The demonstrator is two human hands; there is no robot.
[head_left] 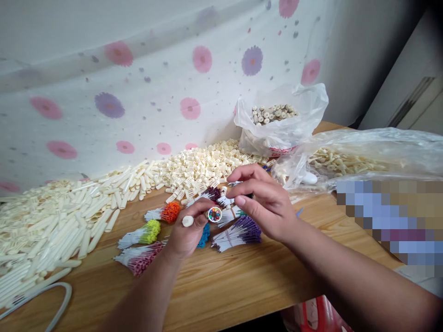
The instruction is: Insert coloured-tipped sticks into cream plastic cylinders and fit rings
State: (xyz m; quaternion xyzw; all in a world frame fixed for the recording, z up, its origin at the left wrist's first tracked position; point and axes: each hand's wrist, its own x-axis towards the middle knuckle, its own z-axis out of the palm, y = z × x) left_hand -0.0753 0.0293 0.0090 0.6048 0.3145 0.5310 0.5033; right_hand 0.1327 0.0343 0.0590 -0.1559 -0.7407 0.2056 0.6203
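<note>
My left hand (188, 233) is closed around a white pen barrel, its round open end (214, 214) facing me with several coloured refill ends inside. A white rounded piece (188, 221) also shows at the fingers of this hand. My right hand (265, 198) hovers just to the right of the barrel, fingers curved and apart, with nothing plainly held. Around the hands lie bundles of pen refills: orange (170, 212), yellow-green (152, 232), pink (141, 258), blue (204, 236), purple (238, 234) and dark maroon (212, 194). Other bundles are partly hidden behind my right hand.
Long cream pen tubes (93, 212) heap up at the left, with short slotted cream parts (204, 166) at the back. A plastic bag (280, 124) holds small round pieces; another clear bag (349, 159) lies right. A flowered sheet (145, 106) covers the wall.
</note>
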